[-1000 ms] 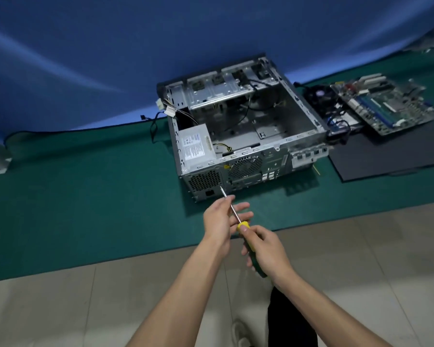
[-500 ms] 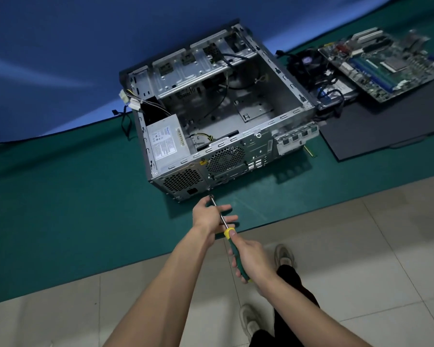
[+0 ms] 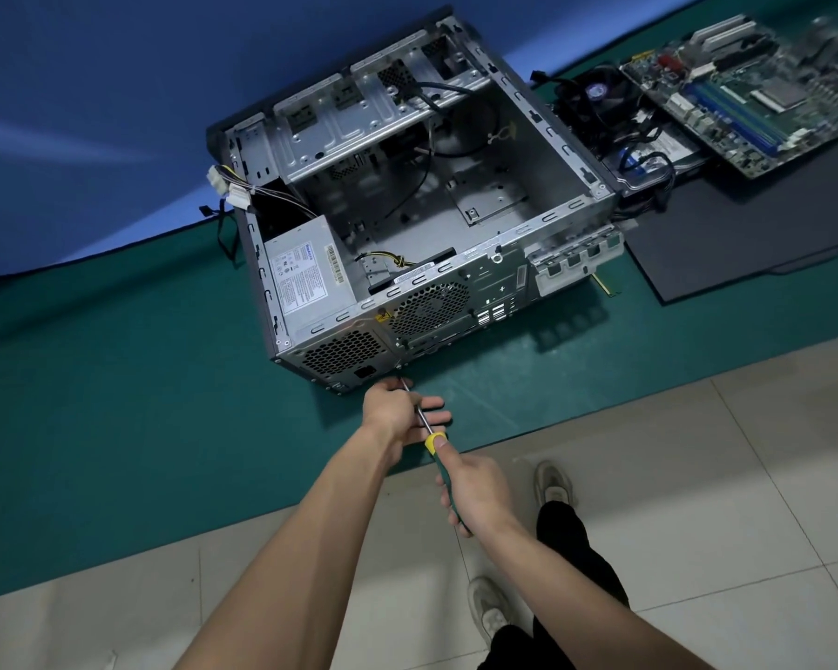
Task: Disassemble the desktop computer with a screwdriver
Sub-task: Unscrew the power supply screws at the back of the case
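We find the screwdriver (image 3: 430,435) gripped by right hand (image 3: 475,490), left hand (image 3: 395,412) pinching its shaft, pointing eleven o'clock at the case (image 3: 436,302).

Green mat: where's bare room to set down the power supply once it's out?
Green mat is bare left of the computer case, out to the blue backdrop, and in a strip between the case and the floor tiles. Right is crowded: black mat with motherboard and cooler fan.

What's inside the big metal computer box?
Inside the computer case sit a grey power supply, loose black cables and empty drive bays. Whatever is under the power supply is hidden.
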